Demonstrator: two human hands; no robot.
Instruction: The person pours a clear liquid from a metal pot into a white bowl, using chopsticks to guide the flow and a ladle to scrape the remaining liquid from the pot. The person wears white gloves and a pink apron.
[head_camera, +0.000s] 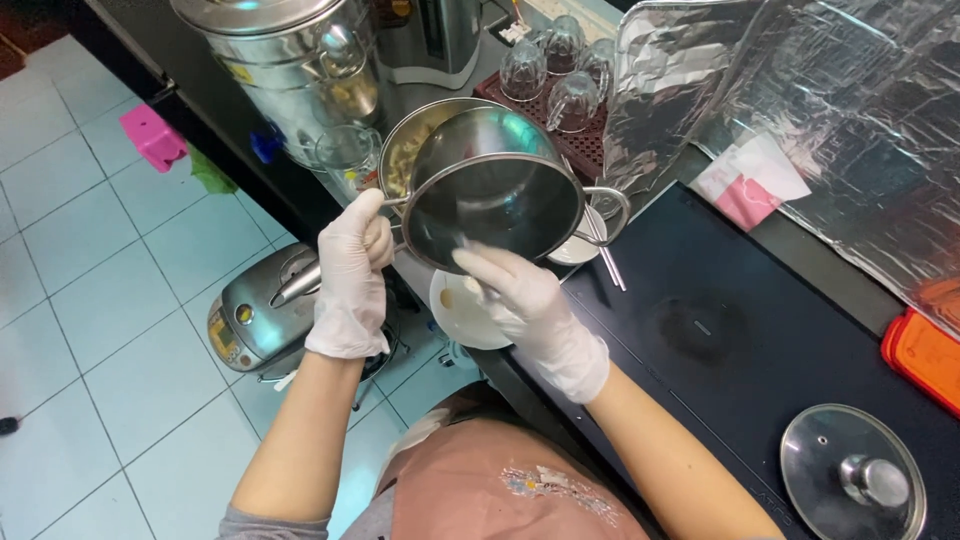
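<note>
pot: steel pot (492, 190), tilted, mouth facing camera, held up over worktop edge
left hand: left hand (352, 270), white glove, fingers closed round pot's side handle
right hand: right hand (525, 300), white glove, fingers stretched out, tips reaching over pot rim into the inside
second pot: another steel pot (415, 140) just behind, pale food inside
plate: white plate (462, 312) under the hands, on worktop edge
worktop: dark worktop (800, 330) with black cooktop
lid: glass lid (852, 486) with metal knob, lying flat near right corner
glasses: clear glasses (560, 70) upside down on dark red rack
urn: big steel urn (290, 60), top left
foil: foil sheet (830, 110) against back wall
packet: pink and white packet (752, 182) leaning at foil's foot
orange box: orange box (925, 355) at right edge
floor: rice cooker (262, 315) on tiled floor, pink stool (152, 135) farther off
</note>
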